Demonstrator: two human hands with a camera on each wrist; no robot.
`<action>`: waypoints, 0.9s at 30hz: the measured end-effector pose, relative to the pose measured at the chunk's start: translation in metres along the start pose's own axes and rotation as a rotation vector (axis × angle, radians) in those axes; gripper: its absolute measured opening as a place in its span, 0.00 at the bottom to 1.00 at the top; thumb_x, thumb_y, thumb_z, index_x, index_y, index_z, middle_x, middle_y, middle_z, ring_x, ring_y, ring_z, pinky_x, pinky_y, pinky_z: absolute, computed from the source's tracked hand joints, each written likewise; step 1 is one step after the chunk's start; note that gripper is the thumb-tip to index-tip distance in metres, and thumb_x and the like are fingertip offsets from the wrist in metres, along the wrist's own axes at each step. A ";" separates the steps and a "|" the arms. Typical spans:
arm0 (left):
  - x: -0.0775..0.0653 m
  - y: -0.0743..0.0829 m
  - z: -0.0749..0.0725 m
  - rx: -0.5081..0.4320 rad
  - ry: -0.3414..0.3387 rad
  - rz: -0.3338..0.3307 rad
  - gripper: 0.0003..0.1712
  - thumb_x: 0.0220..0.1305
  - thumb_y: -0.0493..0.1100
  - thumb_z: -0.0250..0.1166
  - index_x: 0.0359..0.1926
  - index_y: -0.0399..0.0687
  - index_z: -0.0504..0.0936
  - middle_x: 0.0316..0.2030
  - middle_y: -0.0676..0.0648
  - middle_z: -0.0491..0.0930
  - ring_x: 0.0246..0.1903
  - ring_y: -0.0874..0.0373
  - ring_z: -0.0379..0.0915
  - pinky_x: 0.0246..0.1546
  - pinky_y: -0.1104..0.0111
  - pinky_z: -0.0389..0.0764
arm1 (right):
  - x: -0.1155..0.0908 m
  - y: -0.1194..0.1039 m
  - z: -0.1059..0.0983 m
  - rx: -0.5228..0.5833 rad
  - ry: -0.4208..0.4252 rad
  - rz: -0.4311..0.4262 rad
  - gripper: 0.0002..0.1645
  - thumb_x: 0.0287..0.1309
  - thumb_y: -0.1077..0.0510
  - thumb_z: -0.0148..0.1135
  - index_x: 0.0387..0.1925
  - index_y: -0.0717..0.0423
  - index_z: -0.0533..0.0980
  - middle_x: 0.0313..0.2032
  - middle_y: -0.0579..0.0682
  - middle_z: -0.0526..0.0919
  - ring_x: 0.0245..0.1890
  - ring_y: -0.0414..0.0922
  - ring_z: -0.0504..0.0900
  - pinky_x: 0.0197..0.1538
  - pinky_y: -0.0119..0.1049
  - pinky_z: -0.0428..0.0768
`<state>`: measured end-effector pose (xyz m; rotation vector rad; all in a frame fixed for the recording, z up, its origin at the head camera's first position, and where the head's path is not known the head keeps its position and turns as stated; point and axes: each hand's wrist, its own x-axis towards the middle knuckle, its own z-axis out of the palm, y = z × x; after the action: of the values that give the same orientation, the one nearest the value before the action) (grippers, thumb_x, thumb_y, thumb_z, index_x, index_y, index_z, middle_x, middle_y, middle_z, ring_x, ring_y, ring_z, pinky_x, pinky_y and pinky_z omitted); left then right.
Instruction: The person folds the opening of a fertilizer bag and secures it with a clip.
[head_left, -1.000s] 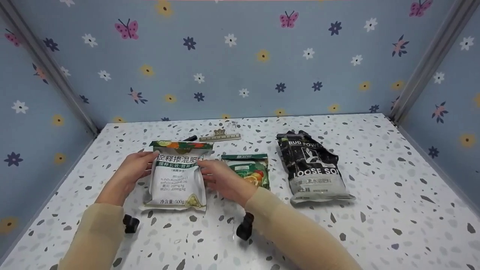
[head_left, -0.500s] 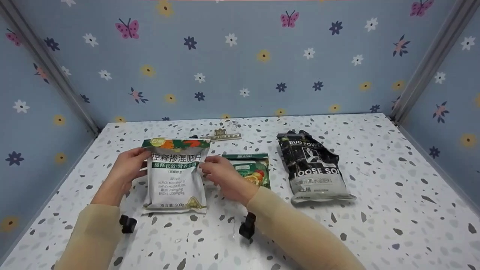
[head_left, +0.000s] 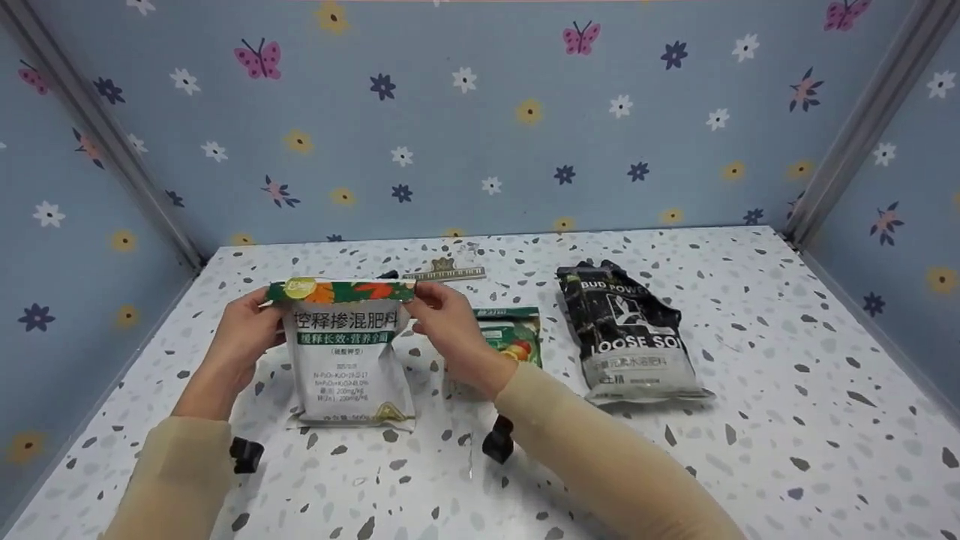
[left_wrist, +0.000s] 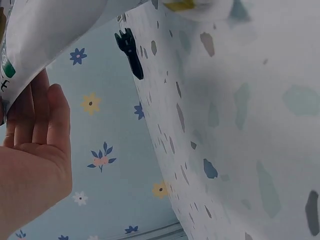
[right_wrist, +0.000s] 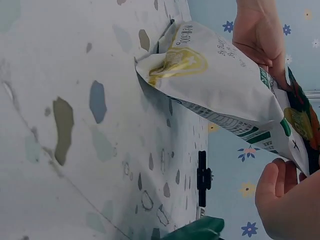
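Observation:
A white and green fertilizer bag (head_left: 349,367) stands on its lower edge on the table, left of the middle in the head view. Its green top strip, printed with fruit or flowers, faces me. My left hand (head_left: 244,330) pinches the top left corner, while my right hand (head_left: 454,326) pinches the top right corner. Both hands and the bag's side (right_wrist: 220,85) show in the right wrist view. In the left wrist view, fingers (left_wrist: 42,112) of my left hand lie behind the bag's edge, so their tips are partly hidden.
A smaller green bag (head_left: 514,337) lies behind my right hand, partly covered. Further right lies a black and grey bag (head_left: 630,337). A gold clip with piano-key markings (head_left: 450,271) and a small black item (left_wrist: 129,52) lie at the back. Patterned walls enclose the speckled table.
Both hands have moved up to the bag's top corners and slightly left. The bag has been tipped more upright, its green top strip now turned toward me. The other bags have not moved.

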<state>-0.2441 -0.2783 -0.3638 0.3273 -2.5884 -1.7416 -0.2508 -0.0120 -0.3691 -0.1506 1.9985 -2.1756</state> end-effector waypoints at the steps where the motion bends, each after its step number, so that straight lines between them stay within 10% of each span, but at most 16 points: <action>1: -0.001 0.000 0.000 0.005 0.004 0.010 0.29 0.79 0.49 0.45 0.73 0.41 0.63 0.64 0.34 0.70 0.59 0.47 0.72 0.60 0.54 0.73 | 0.000 -0.002 -0.001 -0.006 -0.001 -0.013 0.20 0.70 0.60 0.59 0.62 0.58 0.74 0.51 0.49 0.80 0.51 0.43 0.80 0.55 0.45 0.79; 9: -0.007 0.003 -0.008 0.014 0.000 0.162 0.38 0.71 0.66 0.52 0.63 0.38 0.72 0.55 0.43 0.75 0.52 0.58 0.74 0.52 0.67 0.77 | -0.002 -0.013 -0.008 -0.017 -0.026 -0.080 0.14 0.70 0.61 0.59 0.55 0.58 0.79 0.47 0.50 0.81 0.47 0.43 0.80 0.47 0.37 0.81; 27: -0.016 -0.004 -0.021 -0.366 -0.016 0.427 0.10 0.70 0.40 0.63 0.36 0.37 0.86 0.36 0.52 0.82 0.36 0.62 0.80 0.42 0.76 0.79 | -0.014 -0.026 -0.009 -0.149 -0.083 -0.218 0.13 0.65 0.72 0.58 0.45 0.60 0.83 0.37 0.50 0.84 0.35 0.43 0.82 0.41 0.38 0.82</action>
<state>-0.2256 -0.2966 -0.3575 -0.2277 -2.0739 -1.9812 -0.2410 0.0016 -0.3431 -0.4929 2.1858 -2.1000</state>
